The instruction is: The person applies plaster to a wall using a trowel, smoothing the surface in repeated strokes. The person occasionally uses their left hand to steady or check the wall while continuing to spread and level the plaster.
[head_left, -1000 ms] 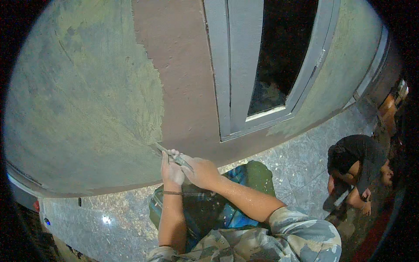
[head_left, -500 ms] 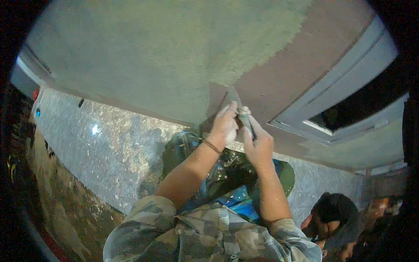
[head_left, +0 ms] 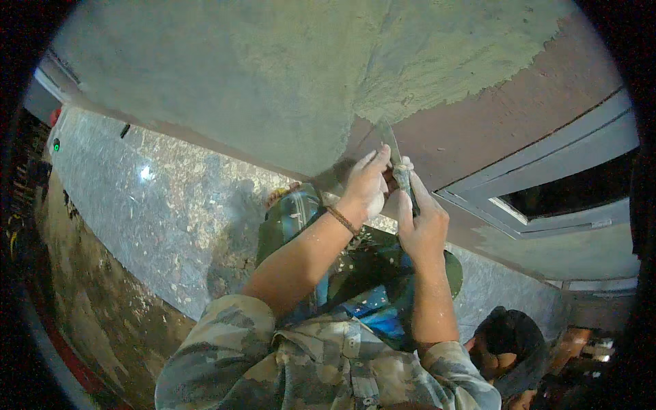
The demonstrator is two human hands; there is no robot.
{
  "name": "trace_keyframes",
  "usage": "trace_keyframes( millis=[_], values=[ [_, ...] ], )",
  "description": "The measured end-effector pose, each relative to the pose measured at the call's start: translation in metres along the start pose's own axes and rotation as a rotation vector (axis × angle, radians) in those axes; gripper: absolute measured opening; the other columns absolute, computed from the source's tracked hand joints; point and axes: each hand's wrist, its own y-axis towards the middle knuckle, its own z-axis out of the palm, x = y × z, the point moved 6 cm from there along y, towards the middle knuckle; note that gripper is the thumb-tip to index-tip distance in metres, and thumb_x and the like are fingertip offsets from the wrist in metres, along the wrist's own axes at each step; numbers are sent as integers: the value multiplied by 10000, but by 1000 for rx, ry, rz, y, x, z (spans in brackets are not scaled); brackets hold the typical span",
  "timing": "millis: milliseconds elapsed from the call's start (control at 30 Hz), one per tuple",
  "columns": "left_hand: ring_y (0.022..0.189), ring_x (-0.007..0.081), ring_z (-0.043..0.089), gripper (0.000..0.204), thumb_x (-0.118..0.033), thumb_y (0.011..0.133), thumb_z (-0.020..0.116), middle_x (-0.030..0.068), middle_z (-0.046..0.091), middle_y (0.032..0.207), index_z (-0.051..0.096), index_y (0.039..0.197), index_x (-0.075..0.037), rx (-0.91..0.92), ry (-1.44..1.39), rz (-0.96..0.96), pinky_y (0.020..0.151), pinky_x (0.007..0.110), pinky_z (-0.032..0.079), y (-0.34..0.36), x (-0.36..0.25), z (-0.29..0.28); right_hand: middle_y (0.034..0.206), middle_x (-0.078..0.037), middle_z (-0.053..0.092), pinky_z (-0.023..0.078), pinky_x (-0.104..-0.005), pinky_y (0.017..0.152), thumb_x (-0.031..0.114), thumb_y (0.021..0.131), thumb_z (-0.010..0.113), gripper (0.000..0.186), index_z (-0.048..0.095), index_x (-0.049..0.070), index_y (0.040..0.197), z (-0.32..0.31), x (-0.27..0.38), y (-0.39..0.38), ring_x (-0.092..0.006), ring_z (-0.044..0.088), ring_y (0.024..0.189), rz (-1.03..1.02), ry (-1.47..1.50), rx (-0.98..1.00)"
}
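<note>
My right hand (head_left: 425, 217) is closed around the handle of a putty knife (head_left: 389, 143), its narrow blade slanting up toward the wall. Close beside the blade is my left hand (head_left: 367, 183), dusted white, its fingertips by the blade's left edge. Those fingers are partly curled; a pale patch shows at the palm, and I cannot tell whether it is filler or dust. Ahead, the wall (head_left: 225, 75) carries a greenish-grey coat with a ragged edge, and a bare brownish-pink strip (head_left: 471, 126) runs beside it. The blade tip is near that edge; contact is unclear.
To the right, a grey frame (head_left: 471, 188) surrounds a dark opening. A paint-spattered grey floor (head_left: 171, 198) runs along the wall's foot, with a small dark object (head_left: 125, 130) on it. Another person (head_left: 509, 348) is low at the right, near my elbow. My bent legs are beneath my arms.
Both hands and the putty knife have shifted slightly to the right in the view. The wall and frame have also shifted and turned in the view. My right hand keeps its hold.
</note>
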Motion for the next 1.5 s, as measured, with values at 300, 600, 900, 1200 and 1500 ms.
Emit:
trace_keyframes(
  millis=[300, 600, 900, 1200, 1500],
  values=[
    [897, 217, 664, 232, -308, 1044, 583, 82, 654, 943, 600, 1058, -77, -60, 16, -12, 829, 382, 550, -3, -16, 2, 1142, -244, 704, 535, -409, 896, 125, 935, 620, 410, 634, 31, 1334, 2, 20, 7, -384, 692, 1058, -96, 55, -51],
    [925, 230, 666, 338, -359, 1043, 578, 111, 683, 988, 603, 1090, -26, -28, 24, -80, 873, 398, 544, 4, -16, -6, 1061, -238, 715, 537, -422, 822, 160, 948, 624, 423, 620, 46, 1355, 8, 27, 13, -401, 701, 948, -66, -8, -42],
    [920, 224, 665, 316, -364, 1043, 574, 101, 680, 1005, 621, 1062, -53, 9, 94, -89, 869, 388, 539, 1, -4, -1, 1132, -204, 717, 554, -450, 823, 183, 940, 611, 477, 594, 102, 1409, 0, 20, 6, -392, 707, 927, -168, -39, -128],
    [931, 210, 665, 311, -373, 1038, 582, 88, 687, 996, 628, 1060, -66, 30, -54, -96, 875, 378, 540, 1, 8, 4, 1082, -212, 718, 544, -399, 807, 158, 954, 603, 431, 616, 101, 1381, -2, 17, 9, -382, 709, 950, -114, -117, 5],
    [950, 245, 641, 341, -364, 1080, 474, 106, 662, 1026, 605, 1102, -50, -70, 8, -60, 914, 410, 526, -1, -6, -3, 947, -199, 721, 545, -465, 726, 221, 954, 610, 496, 564, 159, 1444, 8, 17, 9, -394, 684, 795, -156, -123, -25]
  ],
)
